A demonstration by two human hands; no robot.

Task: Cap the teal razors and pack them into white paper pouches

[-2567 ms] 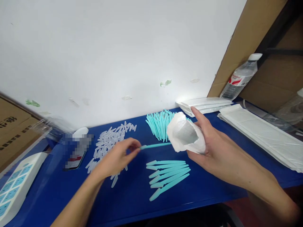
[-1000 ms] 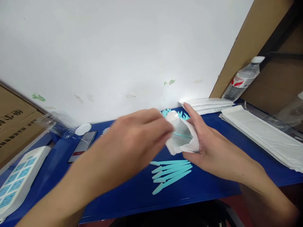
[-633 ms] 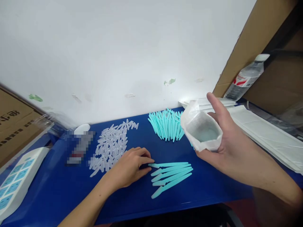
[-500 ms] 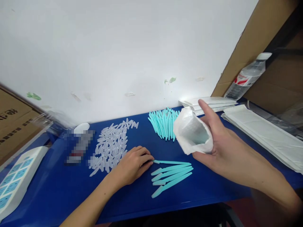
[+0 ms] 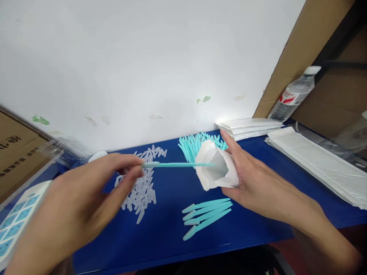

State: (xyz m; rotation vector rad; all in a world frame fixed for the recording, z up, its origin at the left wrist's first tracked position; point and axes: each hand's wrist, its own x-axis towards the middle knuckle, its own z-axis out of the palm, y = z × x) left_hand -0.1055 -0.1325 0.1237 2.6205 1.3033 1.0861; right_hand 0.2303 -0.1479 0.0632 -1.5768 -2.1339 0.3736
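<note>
Between the thumb and fingers of my left hand (image 5: 83, 198) is a teal eyebrow razor (image 5: 174, 165), held level by its blade end. Its handle tip reaches into the open mouth of a white padded envelope (image 5: 216, 176). My right hand (image 5: 263, 185) wraps round that envelope from the right, the mouth facing left. Several teal razors (image 5: 210, 217) lie fanned out on the blue table below it. Behind the envelope is a heap of more teal razors (image 5: 187, 148), partly hidden. Clear blade caps (image 5: 145, 193) are spread on the table, partly behind my left hand.
White envelopes lie stacked at the right (image 5: 318, 164) and against the wall (image 5: 252, 126). A plastic bottle (image 5: 295, 95) leans by the cardboard at the right. On the left are a white-and-blue power strip (image 5: 20, 214) and a cardboard box (image 5: 17, 149).
My left hand has lifted the top razor of the fanned row and brought it up and left, its tip now in the envelope's mouth. My right hand and the envelope have shifted left.
</note>
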